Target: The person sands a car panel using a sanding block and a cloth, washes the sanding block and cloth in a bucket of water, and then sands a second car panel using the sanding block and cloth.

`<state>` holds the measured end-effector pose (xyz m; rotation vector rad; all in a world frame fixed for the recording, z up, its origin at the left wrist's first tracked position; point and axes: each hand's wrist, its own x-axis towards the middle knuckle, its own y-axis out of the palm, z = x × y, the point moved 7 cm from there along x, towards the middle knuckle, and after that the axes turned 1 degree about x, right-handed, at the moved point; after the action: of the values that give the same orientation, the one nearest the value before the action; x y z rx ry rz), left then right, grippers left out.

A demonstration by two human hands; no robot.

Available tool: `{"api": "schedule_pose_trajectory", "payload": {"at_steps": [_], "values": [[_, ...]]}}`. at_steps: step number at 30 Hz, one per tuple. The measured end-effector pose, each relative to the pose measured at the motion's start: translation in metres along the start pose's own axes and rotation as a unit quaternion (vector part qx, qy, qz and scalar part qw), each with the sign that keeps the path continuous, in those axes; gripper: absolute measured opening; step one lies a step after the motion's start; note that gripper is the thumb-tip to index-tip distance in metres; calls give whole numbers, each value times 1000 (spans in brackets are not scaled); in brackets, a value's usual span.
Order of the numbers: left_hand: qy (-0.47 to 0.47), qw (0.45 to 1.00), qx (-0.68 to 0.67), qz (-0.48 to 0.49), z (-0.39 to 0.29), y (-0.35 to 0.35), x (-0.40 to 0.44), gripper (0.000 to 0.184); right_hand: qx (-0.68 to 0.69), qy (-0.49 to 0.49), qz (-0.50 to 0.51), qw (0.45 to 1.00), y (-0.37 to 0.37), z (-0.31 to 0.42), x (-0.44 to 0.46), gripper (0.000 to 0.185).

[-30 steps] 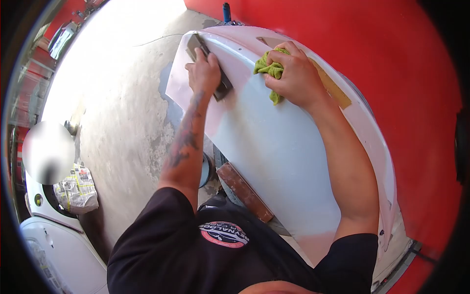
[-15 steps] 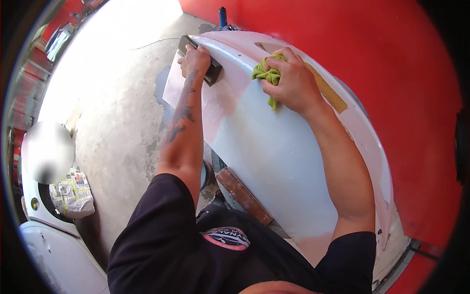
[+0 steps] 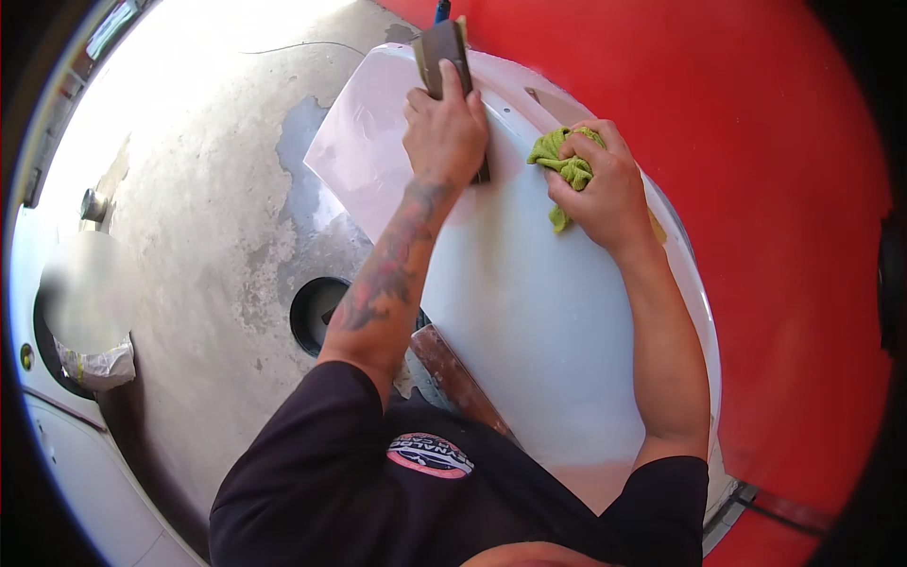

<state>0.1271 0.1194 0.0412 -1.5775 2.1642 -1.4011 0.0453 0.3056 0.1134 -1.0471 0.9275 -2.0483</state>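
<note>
My left hand (image 3: 446, 132) is wrapped over a long dark sanding block (image 3: 442, 55), which lies along the upper part of a curved car body panel (image 3: 539, 302). The panel is patched in pale blue, white and pink, with a brownish smear just below the block. In my right hand (image 3: 605, 184) is a bunched green cloth (image 3: 567, 161), at the panel's right side, with one end hanging down. Whether the cloth presses on the surface I cannot tell.
A black bucket (image 3: 304, 317) stands on the stained concrete floor (image 3: 217, 236), left of the panel. Under the panel's near edge shows a reddish-brown board (image 3: 458, 378). A red surface (image 3: 784, 236) borders the right. White car bodywork (image 3: 85, 472) is at lower left.
The sanding block has shifted right with my left hand and points more steeply up the view. My right hand and the cloth appear slightly farther right and lower. The bucket shows more as the view shifted.
</note>
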Motion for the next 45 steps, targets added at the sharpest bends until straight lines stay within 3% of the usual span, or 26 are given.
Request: {"api": "schedule_pose_trajectory", "payload": {"at_steps": [3, 5, 9, 11, 15, 18, 23, 25, 29, 32, 36, 39, 42, 45], "values": [[124, 992, -22, 8, -27, -10, -65, 70, 9, 0, 1, 1000, 0, 0, 0, 22], [83, 995, -53, 26, -4, 0, -35, 68, 0, 3, 0, 1000, 0, 1, -1, 22], [-125, 989, -58, 59, 89, 18, 82, 60, 16, 9, 6, 1000, 2, 2, 0, 23], [-130, 991, -31, 25, 85, 24, 69, 59, 20, 15, 10, 1000, 2, 0, 2, 22], [51, 998, -23, 22, 0, -5, -59, 65, 0, -15, 9, 1000, 2, 1, 3, 22], [112, 992, -61, 20, 13, 0, -53, 68, 4, -8, 3, 1000, 0, 2, 1, 21], [-112, 991, -37, 57, 124, 32, 75, 59, 32, 8, 12, 999, 2, 1, 3, 22], [-129, 990, -28, 53, 107, 20, 60, 61, 30, 10, 15, 999, 2, 3, 2, 22], [48, 998, -30, 38, 23, 0, -69, 64, 18, 1, 11, 1000, 2, 0, 0, 21], [81, 995, -39, 44, 41, 0, -50, 65, 17, -2, 12, 1000, 0, 3, 1, 21], [-119, 989, -29, 79, 151, 31, 62, 65, 34, 17, 22, 999, 2, 3, 2, 21], [-129, 990, -20, 44, 133, 25, 41, 61, 21, 0, 11, 1000, 2, 2, 3, 21], [32, 997, -72, 17, 59, 5, -53, 64, 23, 1, 11, 1000, 2, 4, 3, 21], [113, 991, -70, 25, 63, 3, -58, 65, 25, 7, 16, 1000, 3, 3, -1, 20]]}}
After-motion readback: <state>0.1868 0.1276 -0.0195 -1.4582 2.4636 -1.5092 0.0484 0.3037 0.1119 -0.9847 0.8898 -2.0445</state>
